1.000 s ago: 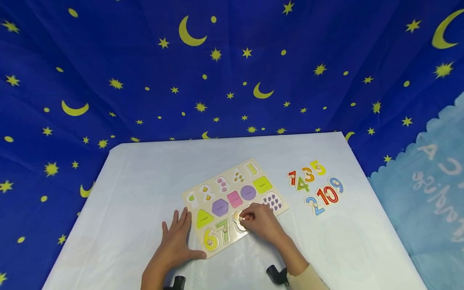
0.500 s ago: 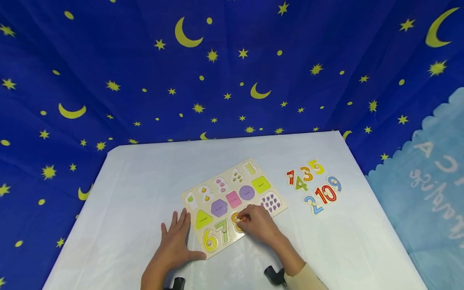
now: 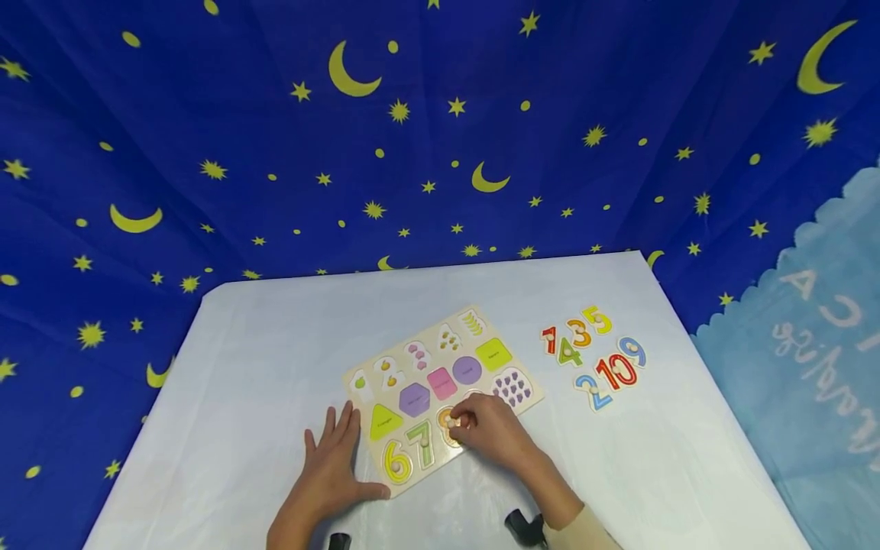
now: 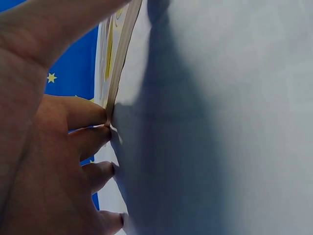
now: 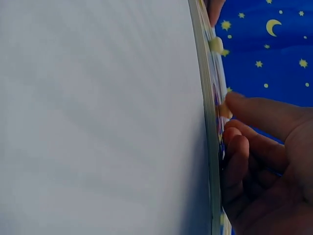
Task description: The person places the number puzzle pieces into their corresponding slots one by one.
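Observation:
A wooden number puzzle board [image 3: 440, 458] lies at a slant on the white table. At its left edge my left hand [image 3: 328, 466] rests with fingers spread and straight, thumb against the near corner. My right hand [image 3: 495, 431] is over the near row, thumb and forefinger at the small knob of an orange number piece [image 3: 444, 415], which sits in its recess and is partly covered by the fingers. In the right wrist view the thumb meets the knob [image 5: 225, 110] from above. A yellow 6 [image 3: 397, 462] and a green 7 [image 3: 421, 444] sit in the board beside it.
Right of the board lie loose number pieces: a red 10 [image 3: 616, 371], a blue 2 [image 3: 593, 392], a blue 9 [image 3: 632, 351], a green 4 [image 3: 568, 352] and several others. A black object [image 3: 525, 527] shows at the near edge. A blue star-patterned cloth [image 3: 426, 137] hangs behind.
The orange piece has settled flat into its recess under the right hand, whose fingers have shifted slightly on the knob. The left hand has stayed at the board's edge.

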The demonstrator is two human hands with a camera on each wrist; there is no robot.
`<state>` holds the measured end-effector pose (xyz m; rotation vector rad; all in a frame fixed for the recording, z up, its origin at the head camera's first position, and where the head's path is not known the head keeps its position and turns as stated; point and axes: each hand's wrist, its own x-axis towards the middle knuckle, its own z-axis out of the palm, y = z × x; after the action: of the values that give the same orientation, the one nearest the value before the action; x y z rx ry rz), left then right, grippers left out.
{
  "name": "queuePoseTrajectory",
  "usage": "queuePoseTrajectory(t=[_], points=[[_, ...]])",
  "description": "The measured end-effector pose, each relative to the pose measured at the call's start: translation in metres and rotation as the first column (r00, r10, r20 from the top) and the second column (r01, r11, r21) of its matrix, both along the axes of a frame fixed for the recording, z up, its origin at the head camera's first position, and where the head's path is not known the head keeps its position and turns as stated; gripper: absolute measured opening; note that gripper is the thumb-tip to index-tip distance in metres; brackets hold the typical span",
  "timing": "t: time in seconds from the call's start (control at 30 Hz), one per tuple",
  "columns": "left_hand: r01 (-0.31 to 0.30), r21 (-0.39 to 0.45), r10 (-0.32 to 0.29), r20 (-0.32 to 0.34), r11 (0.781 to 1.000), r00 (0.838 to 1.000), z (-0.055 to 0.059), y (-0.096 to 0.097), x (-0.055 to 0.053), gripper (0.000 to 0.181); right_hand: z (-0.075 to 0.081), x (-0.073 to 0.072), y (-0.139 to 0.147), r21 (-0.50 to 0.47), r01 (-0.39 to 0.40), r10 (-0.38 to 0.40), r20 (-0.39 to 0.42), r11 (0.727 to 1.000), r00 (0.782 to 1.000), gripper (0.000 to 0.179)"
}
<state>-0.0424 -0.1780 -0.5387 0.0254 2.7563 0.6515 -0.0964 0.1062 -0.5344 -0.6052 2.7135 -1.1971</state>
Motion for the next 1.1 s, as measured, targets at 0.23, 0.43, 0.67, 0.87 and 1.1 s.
queuePoseTrajectory(t=[0.23, 0.43, 0.67, 0.87, 1.1], points=[[-0.006, -0.009, 0.006, 0.005, 1.000, 1.000, -0.001, 0.001, 0.000, 0.148, 0.000, 0.003, 0.014, -0.030, 0.059, -0.059, 0.020, 0.998, 0.998, 0.022], [-0.003, -0.010, 0.003, -0.007, 1.000, 1.000, -0.001, 0.000, 0.000, 0.147, 0.003, 0.005, 0.033, -0.047, 0.156, -0.156, 0.009, 0.987, 0.988, 0.019], [0.000, -0.011, -0.001, -0.019, 1.000, 1.000, -0.001, 0.000, 0.000, 0.147, 0.011, 0.007, 0.060, -0.064, 0.233, -0.231, 0.037, 0.970, 0.972, 0.007], [0.017, 0.007, -0.017, -0.036, 1.000, 0.999, -0.001, 0.003, 0.001, 0.146, 0.015, 0.008, 0.086, -0.086, 0.310, -0.305, 0.067, 0.947, 0.950, 0.013], [0.008, -0.010, -0.008, -0.019, 1.000, 1.000, 0.002, 0.001, 0.001, 0.146, 0.016, 0.005, 0.108, -0.068, 0.334, -0.330, 0.061, 0.940, 0.942, 0.019]])
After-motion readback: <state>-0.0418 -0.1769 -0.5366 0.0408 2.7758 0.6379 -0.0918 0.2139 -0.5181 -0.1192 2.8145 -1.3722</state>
